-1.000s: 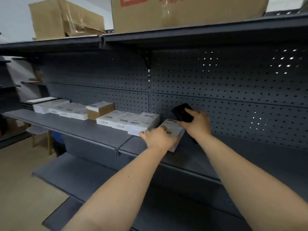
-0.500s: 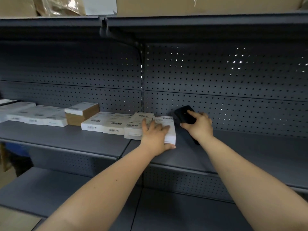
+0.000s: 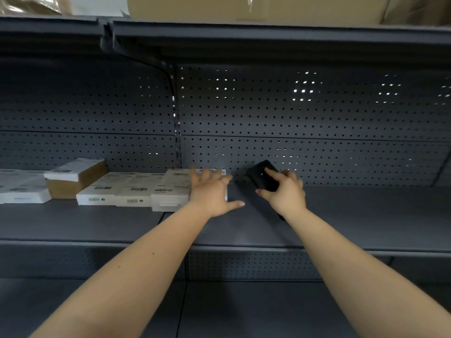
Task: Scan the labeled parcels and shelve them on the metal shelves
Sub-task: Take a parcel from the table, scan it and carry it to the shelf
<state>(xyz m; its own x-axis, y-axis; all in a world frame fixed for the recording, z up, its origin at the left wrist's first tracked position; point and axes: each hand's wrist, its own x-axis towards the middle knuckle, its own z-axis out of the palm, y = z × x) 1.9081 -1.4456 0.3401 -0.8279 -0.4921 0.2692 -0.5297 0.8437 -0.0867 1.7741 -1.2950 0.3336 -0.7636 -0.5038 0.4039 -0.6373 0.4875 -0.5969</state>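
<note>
A person stands at a dark grey metal shelf (image 3: 85, 225) backed by perforated panels, both bare forearms stretched out over it. At far left, flat white parcels (image 3: 19, 189) lie at the frame's edge, and just beside them a brown carton with a white labelled top (image 3: 73, 178) sits at an angle. Next comes a row of white labelled parcels (image 3: 122, 191) lying flat side by side, their barcodes facing up and forward. At the right end of that row, the left hand (image 3: 212, 191) lies spread, fingers straight, flat on top of the last white parcel (image 3: 170, 191), which rests on the shelf touching its neighbour; the thumb points right along the shelf. Just to the right, apart from the parcels, the right hand (image 3: 285, 191) grips a black handheld scanner (image 3: 263, 175), fingers and thumb curled round its body, the device tilted up toward the back panel. Overhead, large cardboard boxes (image 3: 256, 8) sit on the upper shelf (image 3: 268, 32)
</note>
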